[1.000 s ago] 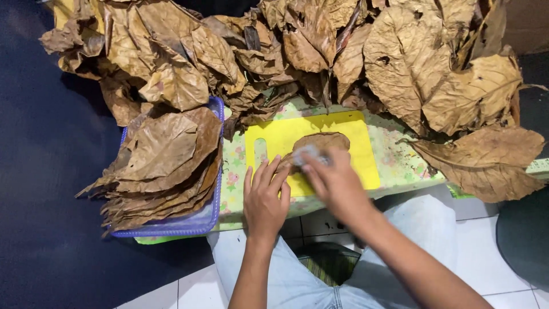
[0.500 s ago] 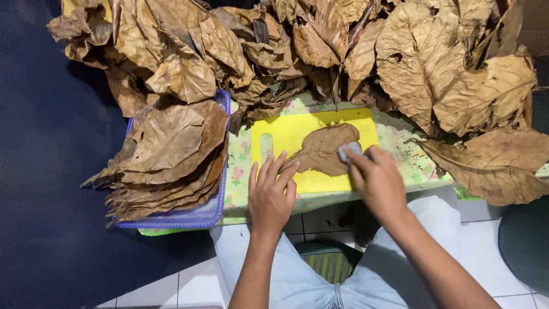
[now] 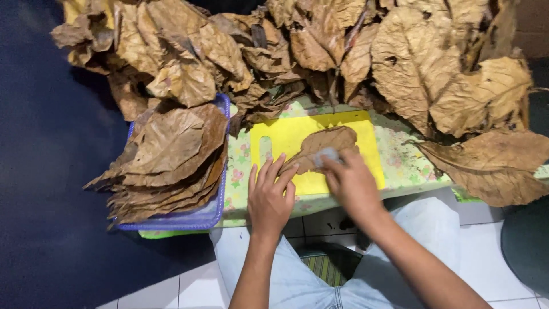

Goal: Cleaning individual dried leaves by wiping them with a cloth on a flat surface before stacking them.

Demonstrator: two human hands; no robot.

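My left hand (image 3: 269,197) lay flat on the near left part of the yellow cutting board (image 3: 286,134), fingers (image 3: 274,170) spread and stretched forward, their tips pressing down the near end of a dry brown leaf (image 3: 329,142). That leaf lay flat across the middle of the board, its broad end toward the board's far right corner. My right hand (image 3: 351,183) rested on the leaf just right of my left, fingers curled together and pinching a small grey wad (image 3: 327,155) against the leaf's surface; it was too blurred for me to tell what the wad was made of. The board sat on a flowered cloth (image 3: 400,160). Left of the board stood a purple tray (image 3: 220,189) stacked with flattened leaves (image 3: 166,154). Beyond the board and to its right, a loose heap of crumpled dry leaves (image 3: 412,63) was piled up, overhanging the board's far edge.
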